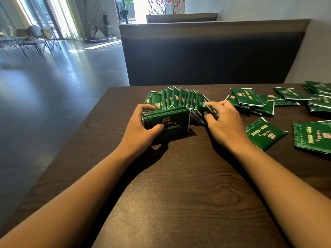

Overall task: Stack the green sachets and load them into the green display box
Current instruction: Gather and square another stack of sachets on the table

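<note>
A fanned row of green sachets [179, 100] is found standing on edge near the middle of the dark wooden table [161, 194], the row curving from the left hand round to the right. The left hand [141, 127] is curled round a squared-up bundle of sachets [167, 120] at the near-left end of the row, thumb on the printed face and fingers over the far side; the bundle's long axis runs roughly left to right, with its lower edge on or just above the table (contact cannot be settled). The right hand [222, 120] is closed on the right end of the row, fingertips pinched on the last few sachets there.

The row is thus held between the two hands, and any closing-up would, in judgement, run along the row's own curve, each hand drawing its end toward the other.

Loose sachets [250, 100] are noted lying flat to the right, well apart from the left hand and nearer the right; one single sachet [265, 133] lies just beside the right wrist. The right hand is judged the better placed to collect them.

No green display box is seen in this view. Stacking is judged partly done; loading has not begun.
</note>
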